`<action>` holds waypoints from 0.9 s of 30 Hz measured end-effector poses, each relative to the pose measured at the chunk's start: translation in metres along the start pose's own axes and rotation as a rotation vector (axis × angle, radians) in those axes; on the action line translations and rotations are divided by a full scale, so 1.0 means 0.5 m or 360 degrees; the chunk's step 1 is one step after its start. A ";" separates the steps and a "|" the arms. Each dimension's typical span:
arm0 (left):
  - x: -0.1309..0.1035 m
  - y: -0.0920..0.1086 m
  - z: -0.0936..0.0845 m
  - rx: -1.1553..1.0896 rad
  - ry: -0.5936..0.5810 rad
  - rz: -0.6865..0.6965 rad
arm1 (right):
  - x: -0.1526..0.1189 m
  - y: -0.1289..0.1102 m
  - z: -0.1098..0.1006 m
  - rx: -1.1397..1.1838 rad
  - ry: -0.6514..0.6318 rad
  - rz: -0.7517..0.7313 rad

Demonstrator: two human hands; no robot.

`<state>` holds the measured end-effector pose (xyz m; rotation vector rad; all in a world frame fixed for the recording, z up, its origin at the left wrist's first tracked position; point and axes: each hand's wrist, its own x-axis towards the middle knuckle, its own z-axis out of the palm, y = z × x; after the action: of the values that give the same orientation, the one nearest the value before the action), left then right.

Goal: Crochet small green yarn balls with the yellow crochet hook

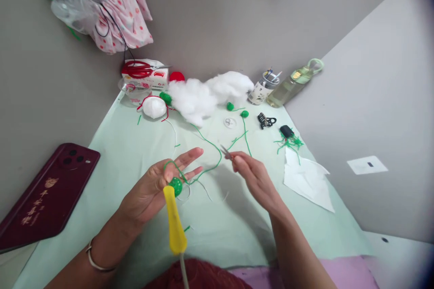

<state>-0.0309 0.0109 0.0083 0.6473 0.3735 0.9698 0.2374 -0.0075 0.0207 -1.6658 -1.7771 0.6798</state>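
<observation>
- Left hand (pixel 146 192): green ball-shaped piece (pixel 175 186) pinched at the thumb side, other fingers spread out.
- Green yarn (pixel 220 156) is looped over the left-hand fingers and run out in a curve across the worktop (pixel 233 239).
- Right hand (pixel 252 178): closed round small scissors (pixel 226 152), blades pointed away from the body, toward the upper left; yarn curve just beside the tips.
- Whether the yarn is touched by the blades cannot be told.
- Yellow handle (pixel 175 221) with a thin metal shaft is seen in front of the left hand, upper end overlapping thumb and green piece; contact cannot be confirmed.
- Far side: white fluffy stuffing (pixel 195 101) is heaped near the wall, white yarn ball (pixel 154 107) to its left.
- Red-handled scissors (pixel 137 70) are laid on a printed pack (pixel 159 82), far left.
- Two small green balls (pixel 244 114) are placed right of the stuffing, clear disc (pixel 229 122) near them.
- Far right: pen cup (pixel 259 92) and green bottle (pixel 292 83) are set side by side, black hair clip (pixel 266 120) nearer.
- Right edge: black lump (pixel 286 131) is surrounded by green scraps (pixel 295 142); white sheet (pixel 307 178) just below.
- Dark red phone (pixel 50 194) is located at the left edge.
</observation>
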 end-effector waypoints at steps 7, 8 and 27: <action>-0.006 -0.006 -0.005 -0.0003 0.0046 -0.0157 | -0.017 -0.083 0.045 -0.0137 -0.0311 -0.0437; -0.008 -0.006 -0.005 -0.0002 0.0060 -0.0175 | -0.016 -0.084 0.052 -0.0157 -0.0321 -0.0485; 0.017 -0.071 0.018 0.0308 0.0462 -0.0326 | -0.002 -0.044 0.098 -0.0078 0.0141 -0.1020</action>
<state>0.0012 0.0007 -0.0083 0.6296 0.7832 0.8379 0.1865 -0.0087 0.0028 -1.0284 -2.1082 0.2671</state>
